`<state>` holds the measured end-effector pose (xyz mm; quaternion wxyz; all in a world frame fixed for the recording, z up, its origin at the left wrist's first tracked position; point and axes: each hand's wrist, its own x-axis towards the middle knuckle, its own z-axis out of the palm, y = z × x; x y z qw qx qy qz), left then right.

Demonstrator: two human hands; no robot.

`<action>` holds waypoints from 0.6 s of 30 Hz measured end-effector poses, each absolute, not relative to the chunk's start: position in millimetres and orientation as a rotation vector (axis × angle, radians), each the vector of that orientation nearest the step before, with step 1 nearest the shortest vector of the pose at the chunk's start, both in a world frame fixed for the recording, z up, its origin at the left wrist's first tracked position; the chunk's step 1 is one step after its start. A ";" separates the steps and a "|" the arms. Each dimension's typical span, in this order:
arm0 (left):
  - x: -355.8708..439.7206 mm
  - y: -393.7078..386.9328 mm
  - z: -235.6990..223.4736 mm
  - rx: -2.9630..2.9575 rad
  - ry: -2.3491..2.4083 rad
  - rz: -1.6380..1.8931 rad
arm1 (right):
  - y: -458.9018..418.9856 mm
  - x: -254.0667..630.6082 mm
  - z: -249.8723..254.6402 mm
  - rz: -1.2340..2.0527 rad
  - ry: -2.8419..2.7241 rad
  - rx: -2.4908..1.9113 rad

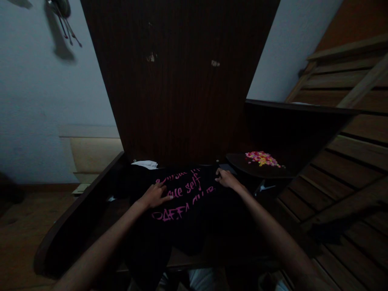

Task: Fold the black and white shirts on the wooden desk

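Observation:
A black T-shirt (194, 214) with pink lettering lies spread on the dark wooden desk, its lower part hanging toward the front edge. On its left side rests my left hand (154, 195), fingers and thumb apart over the letters. My right hand (226, 178) is at the upper right part of the cloth, fingers bent and closed on the fabric; the fingertips are partly hidden in the dim light. The shirt's outline blends into the dark desk, so its sleeves are hard to make out.
A tall dark wooden panel (184, 89) rises behind the desk. White paper (145, 164) lies at its foot on the left. On the right, a small shelf (239, 161) bears a pile of pink and yellow pieces (262, 158). A slatted wooden frame (342, 161) stands at the far right.

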<state>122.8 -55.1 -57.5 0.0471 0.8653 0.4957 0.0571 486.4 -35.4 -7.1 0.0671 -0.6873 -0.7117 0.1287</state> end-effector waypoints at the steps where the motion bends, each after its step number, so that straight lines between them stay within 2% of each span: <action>1: 125.5 -58.4 -64.7 2.649 1.480 0.186 | -37.5 488.5 -11.7 0.454 -2.159 -2.024; 3: 129.1 -63.6 -76.2 2.679 1.476 0.231 | -41.9 490.4 -18.2 0.436 -2.143 -2.031; 6: 134.1 -68.8 -85.9 2.681 1.525 0.261 | -46.5 489.3 -22.9 0.125 -2.044 -2.183; 8: 137.8 -70.6 -89.0 2.653 1.543 0.292 | -46.5 486.3 -23.3 0.028 -1.961 -2.275; 13: 140.5 -69.8 -89.0 2.416 1.488 0.627 | -39.9 482.1 -9.7 0.253 -1.859 -2.084; 18: 121.1 -66.0 -72.2 2.171 1.381 0.843 | -53.0 504.1 28.1 0.602 -1.801 -1.821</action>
